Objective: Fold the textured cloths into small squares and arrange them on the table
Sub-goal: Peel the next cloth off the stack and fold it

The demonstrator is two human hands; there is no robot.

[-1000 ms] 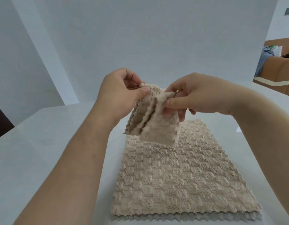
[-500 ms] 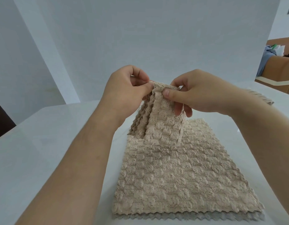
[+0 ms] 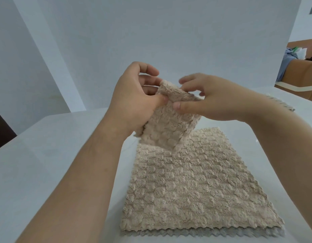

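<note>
A small folded beige textured cloth point(image 3: 167, 127) hangs in the air above the table, held by both hands at its top. My left hand point(image 3: 134, 100) pinches its upper left edge between thumb and fingers. My right hand point(image 3: 209, 100) pinches the upper right edge with the thumb in front. Below them a flat beige cloth point(image 3: 195, 186) lies spread on the white table point(image 3: 46, 163), on top of a grey cloth point(image 3: 221, 233) whose zigzag edge shows at the near side.
Another folded cloth point(image 3: 281, 104) lies on the table at the far right, partly hidden behind my right forearm. A white wall stands close behind the table. Brown furniture point(image 3: 302, 74) with clothes on it is at the far right.
The held cloth has been folded smaller and lifted clear of the flat cloth. Both hands rose slightly and shifted their pinch along its top edge.
</note>
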